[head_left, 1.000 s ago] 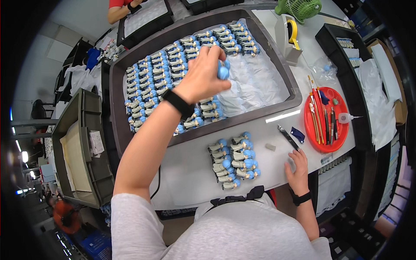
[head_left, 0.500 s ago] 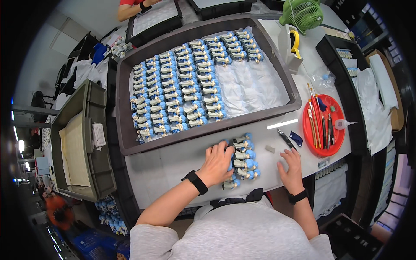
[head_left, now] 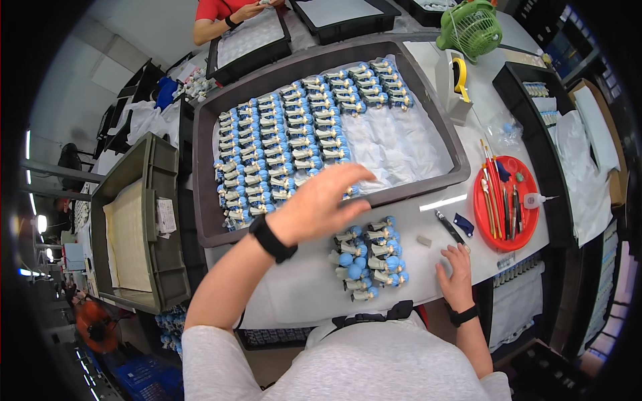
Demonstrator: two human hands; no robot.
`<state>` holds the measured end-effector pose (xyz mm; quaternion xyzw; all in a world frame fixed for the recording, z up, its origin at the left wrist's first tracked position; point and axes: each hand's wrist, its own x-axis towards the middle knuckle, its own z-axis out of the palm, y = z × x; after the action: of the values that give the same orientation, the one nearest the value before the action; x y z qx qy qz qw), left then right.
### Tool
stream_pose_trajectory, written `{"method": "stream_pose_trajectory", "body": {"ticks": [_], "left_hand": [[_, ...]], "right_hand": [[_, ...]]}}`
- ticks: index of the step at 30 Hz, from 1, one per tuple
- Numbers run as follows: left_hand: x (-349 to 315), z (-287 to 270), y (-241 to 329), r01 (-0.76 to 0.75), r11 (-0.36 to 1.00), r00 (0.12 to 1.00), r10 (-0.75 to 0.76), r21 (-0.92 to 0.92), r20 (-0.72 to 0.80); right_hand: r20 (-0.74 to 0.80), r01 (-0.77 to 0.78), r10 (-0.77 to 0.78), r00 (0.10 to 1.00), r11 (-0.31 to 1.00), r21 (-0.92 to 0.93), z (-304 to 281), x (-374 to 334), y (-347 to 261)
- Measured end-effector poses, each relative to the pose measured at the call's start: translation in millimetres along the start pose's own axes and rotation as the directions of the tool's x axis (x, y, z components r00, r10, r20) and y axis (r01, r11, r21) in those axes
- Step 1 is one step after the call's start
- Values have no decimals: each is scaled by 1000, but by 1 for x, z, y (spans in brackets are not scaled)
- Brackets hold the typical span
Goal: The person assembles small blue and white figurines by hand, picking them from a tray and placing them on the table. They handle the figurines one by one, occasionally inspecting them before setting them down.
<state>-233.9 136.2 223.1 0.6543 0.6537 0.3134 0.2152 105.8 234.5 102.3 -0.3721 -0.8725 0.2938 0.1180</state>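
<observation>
My left hand (head_left: 319, 206) hovers over the near rim of a large dark tray (head_left: 411, 192), fingers stretched to the right, thumb apart, nothing visible in it. Rows of small blue-haired figurines (head_left: 271, 134) lie in that tray on white sheeting; the hand and forearm hide some of them. Between my hands, a small cluster of similar figurines (head_left: 381, 248) lies on the white table. My right hand (head_left: 456, 279) rests at the table's near edge, fingers loosely apart and empty. Just beyond its fingertips are a dark pen-like tool (head_left: 451, 227) and a grey block (head_left: 423, 240).
On the right, a red dish (head_left: 527, 226) holds brushes (head_left: 490, 207) and a white squeeze bottle (head_left: 533, 200). Behind it stand a tape dispenser (head_left: 455, 87) and a green fan (head_left: 470, 30). An olive crate (head_left: 170, 267) is at left. Across the table, a co-worker's hand (head_left: 247, 12) holds something small.
My left hand has left the figurines on the table and risen up and leftward to the tray's near rim, its fingers straightened. The right hand stays nearly in place. The view has shifted slightly.
</observation>
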Motion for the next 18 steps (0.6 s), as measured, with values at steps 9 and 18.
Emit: {"method": "stream_pose_trajectory", "body": {"ticks": [9,18], "left_hand": [[30,24,-103,147,769,881,-388,623,271],[41,39,-104,200,725,879,-430,659,206]], "right_hand": [[-26,-33,33,999,999,-3,-1,-4,8],[-15,-50,50,999,999,5,-1,-3,9]]}}
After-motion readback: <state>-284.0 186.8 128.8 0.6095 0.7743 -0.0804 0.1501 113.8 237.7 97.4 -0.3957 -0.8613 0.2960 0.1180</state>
